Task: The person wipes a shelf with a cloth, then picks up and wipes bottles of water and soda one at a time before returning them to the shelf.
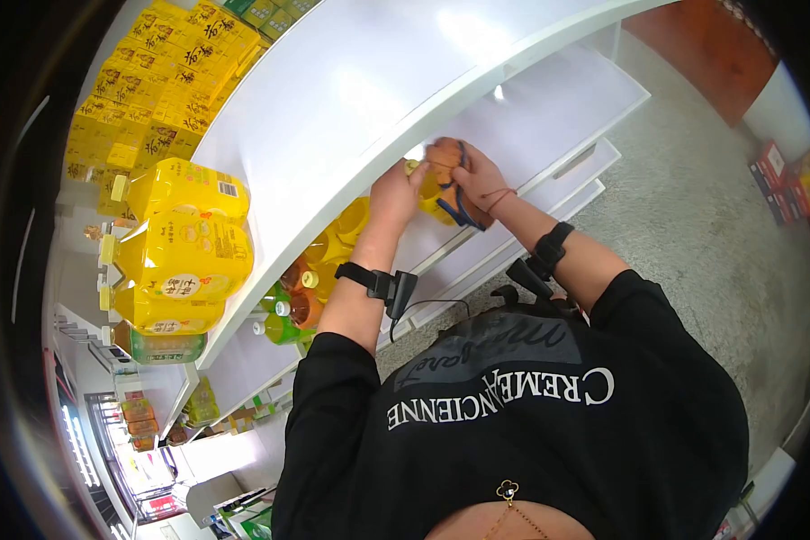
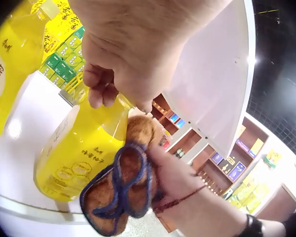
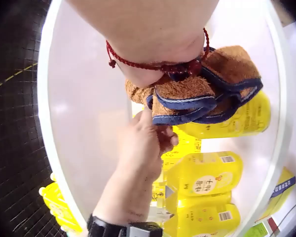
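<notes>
My left hand (image 1: pixel 394 195) grips a yellow drink bottle (image 2: pixel 84 153) at its neck, fingers curled about the cap end. In the left wrist view this bottle stands on a white shelf surface, near its edge. My right hand (image 1: pixel 482 180) holds a brown cloth (image 3: pixel 187 94) with dark blue edging. The bunched cloth lies against the bottle's upper side, close to my left fingers. In the right wrist view, cloth covers most of my right fingers and part of the bottle (image 3: pixel 246 116). A red cord bracelet (image 3: pixel 138 64) circles my right wrist.
Several yellow bottles (image 1: pixel 184 256) stand on the upper white shelf (image 1: pixel 333 99), beside stacked yellow boxes (image 1: pixel 166 63). Green and orange-brown bottles (image 1: pixel 304 308) sit on a lower shelf to the left. Red and yellow boxes (image 1: pixel 787 184) are on the grey floor at right.
</notes>
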Action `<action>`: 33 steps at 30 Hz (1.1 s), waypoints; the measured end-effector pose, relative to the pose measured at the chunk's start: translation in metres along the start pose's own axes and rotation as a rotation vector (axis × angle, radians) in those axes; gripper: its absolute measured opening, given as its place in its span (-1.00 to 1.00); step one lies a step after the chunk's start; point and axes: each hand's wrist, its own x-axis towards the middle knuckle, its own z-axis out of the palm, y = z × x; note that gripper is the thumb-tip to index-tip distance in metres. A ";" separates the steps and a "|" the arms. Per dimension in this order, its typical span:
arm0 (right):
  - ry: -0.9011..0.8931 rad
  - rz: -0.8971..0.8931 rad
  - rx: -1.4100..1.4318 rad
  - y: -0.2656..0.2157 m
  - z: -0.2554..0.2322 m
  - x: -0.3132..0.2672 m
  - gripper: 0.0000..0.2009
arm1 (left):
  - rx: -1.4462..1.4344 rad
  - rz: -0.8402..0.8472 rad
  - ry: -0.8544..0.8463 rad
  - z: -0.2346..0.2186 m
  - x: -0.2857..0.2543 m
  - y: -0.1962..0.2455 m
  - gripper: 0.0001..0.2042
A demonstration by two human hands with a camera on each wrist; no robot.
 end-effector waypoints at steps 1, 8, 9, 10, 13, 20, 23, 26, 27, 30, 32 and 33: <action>-0.004 -0.050 0.017 -0.014 0.002 0.000 -0.56 | -0.005 0.002 -0.005 0.004 -0.001 -0.006 -0.62; -0.114 -0.120 -0.131 -0.071 -0.016 -0.038 -0.53 | -0.082 -0.112 -0.062 0.000 0.001 -0.001 -0.55; -0.102 -0.122 -0.137 -0.057 -0.022 -0.040 -0.53 | -0.098 -0.130 -0.076 -0.004 0.000 0.006 -0.55; -0.241 0.041 -0.282 -0.027 -0.028 -0.043 -0.54 | -0.103 -0.116 -0.077 -0.002 0.001 0.006 -0.55; -0.409 0.212 -0.571 0.011 -0.050 -0.055 -0.54 | -0.109 -0.099 0.011 0.007 0.000 0.000 -0.55; -0.646 0.353 -0.501 -0.018 -0.151 -0.057 -0.57 | -0.055 -0.211 -0.002 0.016 -0.003 0.000 -0.55; -0.432 0.416 -0.293 0.031 -0.226 -0.075 -0.58 | -0.055 -0.258 0.004 0.013 -0.004 0.009 -0.56; -0.250 0.660 -0.509 0.022 -0.309 -0.101 -0.63 | -0.045 -0.292 0.037 0.022 -0.006 0.006 -0.59; -0.173 0.697 -0.357 0.014 -0.337 -0.115 -0.63 | -0.030 -0.299 0.055 0.024 -0.006 0.004 -0.60; 0.129 0.791 -0.074 0.028 -0.429 -0.165 -0.63 | 0.038 -0.358 0.094 0.028 -0.005 0.009 -0.61; 0.347 0.874 0.046 0.055 -0.496 -0.208 -0.63 | 0.105 -0.341 0.115 0.032 -0.004 0.006 -0.60; 0.503 0.834 0.076 0.034 -0.510 -0.226 -0.62 | 0.174 -0.325 0.140 0.034 -0.003 0.006 -0.59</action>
